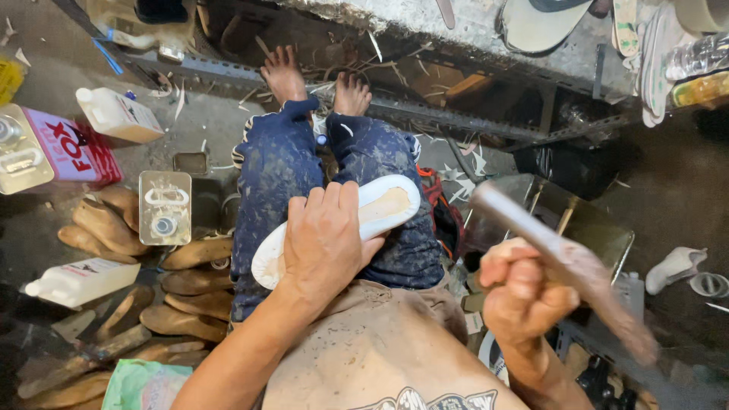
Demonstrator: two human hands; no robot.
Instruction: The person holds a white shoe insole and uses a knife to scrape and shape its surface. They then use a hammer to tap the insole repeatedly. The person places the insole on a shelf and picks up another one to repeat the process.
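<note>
Fingers of your left hand (325, 241) lie spread and flat over a white shoe sole (383, 206), pressing it down onto your left thigh; the palm covers the sole's middle, so only its two ends show. The longer end runs out past your fingertips toward the upper right, and the rounded heel end peeks out below your thumb side at the lower left. Pale white rims the sole, with a tan, smeared patch down its centre, and it lies slantwise across your lap on the dark blue, paint-flecked trousers (277, 171).

Your right hand (522, 292) is curled in a tight fist around the handle of a tool (558, 254), raised off to the right of the sole and well apart from it. The tool is blurred; a grey, flat shaft points up and left from the fist and a brownish end trails down and right, and its kind cannot be told.

Your bare feet (315, 83) rest ahead on the littered floor. To your left lie rows of brown wooden shoe lasts (178, 292), a metal can (165, 206) standing among them, two white plastic bottles (118, 114) and a red tin (64, 148). To your right stands an open metal tin (585, 224).
</note>
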